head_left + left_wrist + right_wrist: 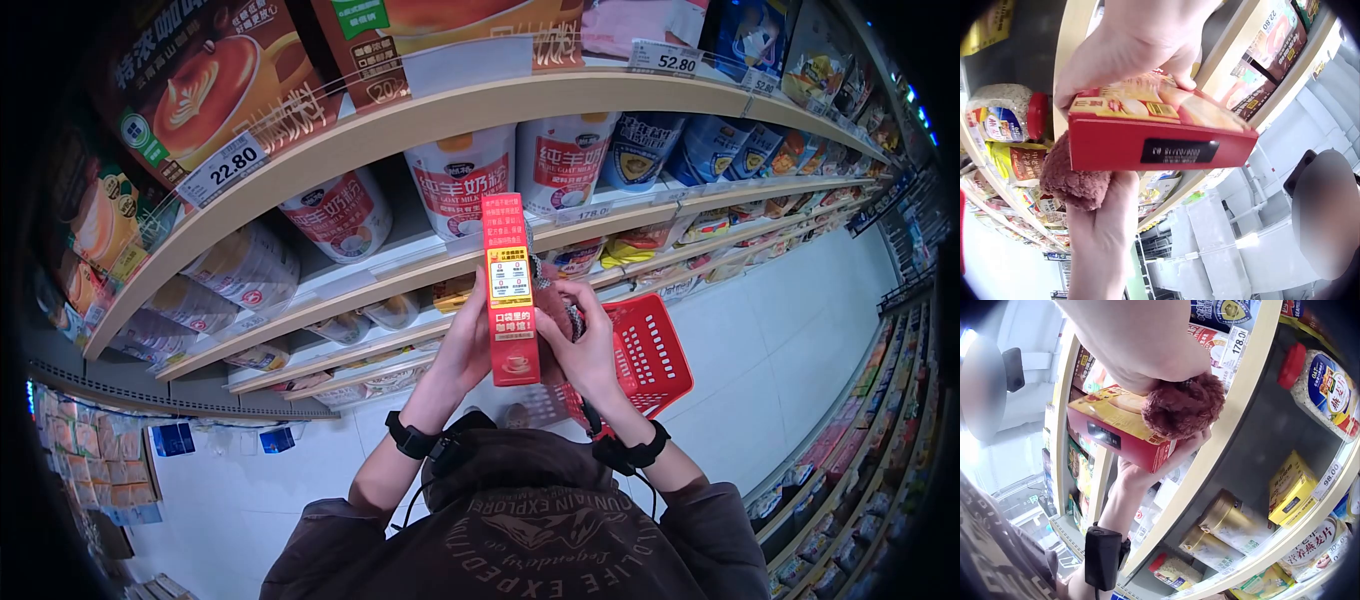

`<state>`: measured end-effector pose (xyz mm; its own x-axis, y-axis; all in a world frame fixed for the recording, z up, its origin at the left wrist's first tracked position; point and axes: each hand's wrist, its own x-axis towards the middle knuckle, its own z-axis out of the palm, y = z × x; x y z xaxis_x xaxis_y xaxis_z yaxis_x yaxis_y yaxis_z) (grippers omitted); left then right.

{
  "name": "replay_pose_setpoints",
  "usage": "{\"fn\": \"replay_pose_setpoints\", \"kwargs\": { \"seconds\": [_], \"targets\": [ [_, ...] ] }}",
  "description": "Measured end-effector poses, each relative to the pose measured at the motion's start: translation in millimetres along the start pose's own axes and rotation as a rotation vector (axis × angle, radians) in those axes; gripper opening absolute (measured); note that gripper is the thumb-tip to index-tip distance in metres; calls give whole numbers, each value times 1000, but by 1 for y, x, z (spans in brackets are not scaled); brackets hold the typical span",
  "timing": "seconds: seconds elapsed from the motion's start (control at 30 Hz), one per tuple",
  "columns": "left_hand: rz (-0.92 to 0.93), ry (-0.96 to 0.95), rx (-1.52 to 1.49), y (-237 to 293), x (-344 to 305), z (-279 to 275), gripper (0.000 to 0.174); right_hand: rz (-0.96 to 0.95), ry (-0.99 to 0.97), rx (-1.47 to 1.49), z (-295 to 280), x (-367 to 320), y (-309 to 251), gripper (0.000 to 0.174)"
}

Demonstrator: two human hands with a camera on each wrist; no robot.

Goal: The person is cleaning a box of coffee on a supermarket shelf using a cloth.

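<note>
A narrow red coffee box (514, 345) with a cup picture stands between both hands, its printed side panel facing up in the head view. My left hand (467, 345) grips its left side; in the left wrist view the thumb and fingers span its yellow-printed face. My right hand (588, 350) holds the opposite side, thumb against the box and fingers bent. A fluffy reddish-brown item (1182, 407) with a grey strap hangs at the right hand, overlapping the box. The box's dark date label (1179, 151) shows on its red end.
Ahead is a curved shelf (380, 125) with coffee boxes above and goat-milk-powder cans (462, 180) below. A red shopping basket (672, 350) is beside the right forearm. Another stocked shelf (850, 450) lines the right, across the tiled floor (760, 330).
</note>
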<state>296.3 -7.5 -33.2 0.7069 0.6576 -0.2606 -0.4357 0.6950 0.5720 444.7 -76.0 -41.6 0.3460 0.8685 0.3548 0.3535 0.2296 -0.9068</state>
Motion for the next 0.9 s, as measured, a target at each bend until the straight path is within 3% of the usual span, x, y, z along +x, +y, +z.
{"fn": "replay_pose_setpoints", "kwargs": {
  "seconds": [0.1,0.23,0.3,0.33,0.4,0.43,0.5,0.53,0.6,0.73,0.77,0.8,0.87,0.9],
  "targets": [
    [-3,43,-88,4,-4,15,44,43,-28,74,-3,-2,-9,31],
    [-43,-4,116,-10,7,-22,63,44,-98,83,-14,2,-18,30],
    [-6,-244,-25,-25,17,-54,60,-15,-45,89,-24,11,-18,28],
    [-5,-244,-26,-24,17,-47,60,-66,-25,82,-31,19,-28,25],
    [-14,-4,106,-19,15,-26,58,-194,29,59,-43,33,-44,24],
    [-15,13,167,-17,10,-17,56,-193,32,58,-47,41,-54,24],
    [-13,-17,172,-20,11,-18,56,-486,-33,-211,-55,55,-71,28],
    [-7,-45,174,-21,11,-18,56,-484,-29,-212,-55,60,-74,28],
    [-4,12,178,-20,8,-9,54,-657,-161,-421,-49,66,-80,33],
    [13,151,144,-19,7,-12,44,-699,-318,-492,-36,49,-86,30],
    [-53,217,50,-19,-1,-12,39,-700,-323,-491,-37,40,-90,30],
    [-51,219,47,-15,-3,-12,39,-637,-444,-416,-40,31,-98,32],
    [97,-62,73,-10,-4,-13,43,-568,-565,-338,-42,16,-101,34],
    [67,27,26,-8,2,-11,48,-614,-635,-249,-43,10,-99,34]
  ]
}}
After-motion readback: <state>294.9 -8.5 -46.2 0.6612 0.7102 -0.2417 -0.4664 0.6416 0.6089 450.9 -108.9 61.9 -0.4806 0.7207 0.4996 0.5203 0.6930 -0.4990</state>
